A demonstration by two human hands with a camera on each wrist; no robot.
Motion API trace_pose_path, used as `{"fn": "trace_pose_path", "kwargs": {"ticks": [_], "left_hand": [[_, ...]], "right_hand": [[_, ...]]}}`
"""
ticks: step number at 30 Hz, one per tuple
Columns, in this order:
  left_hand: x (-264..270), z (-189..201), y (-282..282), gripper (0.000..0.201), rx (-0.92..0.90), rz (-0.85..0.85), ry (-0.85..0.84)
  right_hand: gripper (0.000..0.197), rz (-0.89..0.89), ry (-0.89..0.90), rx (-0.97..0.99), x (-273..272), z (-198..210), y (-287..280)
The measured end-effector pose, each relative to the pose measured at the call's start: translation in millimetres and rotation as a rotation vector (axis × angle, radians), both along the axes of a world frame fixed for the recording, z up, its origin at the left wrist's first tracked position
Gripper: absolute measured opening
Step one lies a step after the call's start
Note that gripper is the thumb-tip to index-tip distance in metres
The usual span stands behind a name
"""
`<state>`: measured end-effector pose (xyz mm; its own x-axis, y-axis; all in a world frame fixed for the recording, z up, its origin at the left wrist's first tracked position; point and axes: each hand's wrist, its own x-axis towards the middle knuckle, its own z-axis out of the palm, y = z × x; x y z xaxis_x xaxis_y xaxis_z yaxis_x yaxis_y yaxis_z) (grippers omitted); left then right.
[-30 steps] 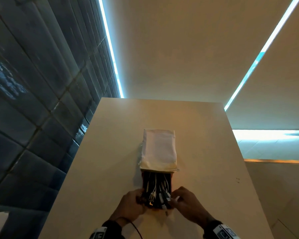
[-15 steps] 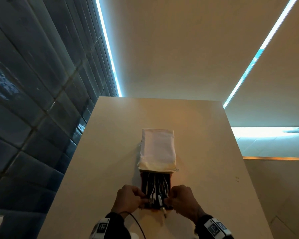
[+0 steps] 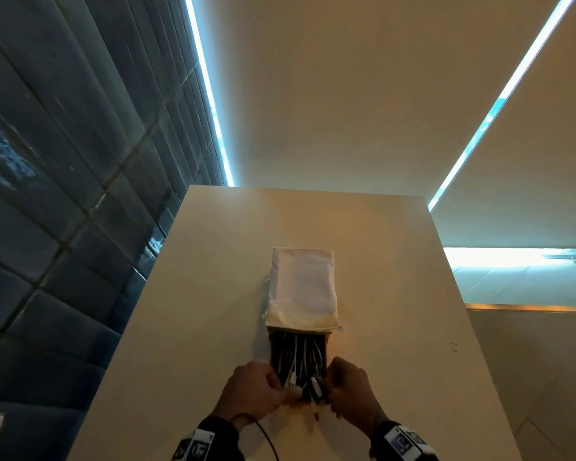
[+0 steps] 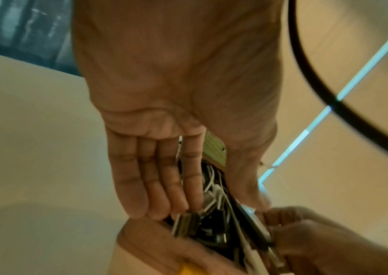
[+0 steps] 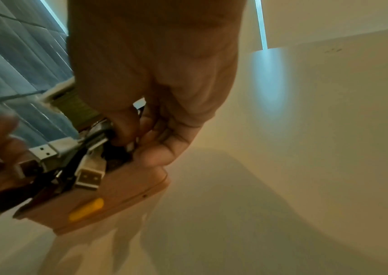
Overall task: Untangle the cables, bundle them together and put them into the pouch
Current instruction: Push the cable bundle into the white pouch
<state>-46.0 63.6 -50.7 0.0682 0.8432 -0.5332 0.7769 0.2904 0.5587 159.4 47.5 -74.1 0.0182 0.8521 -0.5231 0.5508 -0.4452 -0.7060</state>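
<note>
A white fabric pouch [image 3: 302,287] lies on the table, its mouth towards me. A bundle of black and white cables [image 3: 298,357] sticks out of that mouth, plugs at the near end. My left hand [image 3: 256,389] holds the bundle's left side, fingers [image 4: 164,176] along it and thumb across. From the right, my right hand [image 3: 348,390] grips it with curled fingers [image 5: 155,134]. USB plugs [image 5: 89,176] show between the hands. A tan flat piece [image 5: 117,197] with a yellow mark lies under the plugs. How far the cables reach inside the pouch is hidden.
The pale table [image 3: 197,294] runs away from me, with a dark tiled wall [image 3: 64,194] along its left edge and a drop to the floor past its right edge. A thin black wire [image 3: 266,437] hangs from my left wrist.
Both hands have closed in on the plug end of the bundle and taken a tighter hold. The pouch and the bundle stay about where they were.
</note>
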Motion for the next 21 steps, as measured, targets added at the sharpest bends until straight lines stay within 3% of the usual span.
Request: {"fn": "trace_pose_path", "kwargs": {"ticks": [4, 8, 11, 15, 18, 21], "left_hand": [[4, -3, 2, 0.03, 0.023, -0.062, 0.065], [-1, -9, 7, 0.017, 0.094, -0.007, 0.041], [-5, -12, 8, 0.025, 0.104, 0.022, -0.051], [-9, -17, 8, 0.052, 0.182, 0.004, -0.083], [-6, -17, 3, 0.036, 0.278, -0.105, 0.031], [-9, -24, -5, 0.031, 0.394, -0.144, 0.055]], "right_hand": [[0.031, 0.103, 0.075, -0.006, 8, 11, 1], [0.033, 0.362, -0.111, 0.045, 6, 18, 6], [0.017, 0.265, -0.058, 0.014, 3, 12, 11], [0.022, 0.21, -0.052, -0.04, -7, 14, 14], [0.025, 0.202, -0.058, -0.046, -12, 17, 14], [0.028, 0.242, -0.085, -0.029, -12, 21, 12]]}}
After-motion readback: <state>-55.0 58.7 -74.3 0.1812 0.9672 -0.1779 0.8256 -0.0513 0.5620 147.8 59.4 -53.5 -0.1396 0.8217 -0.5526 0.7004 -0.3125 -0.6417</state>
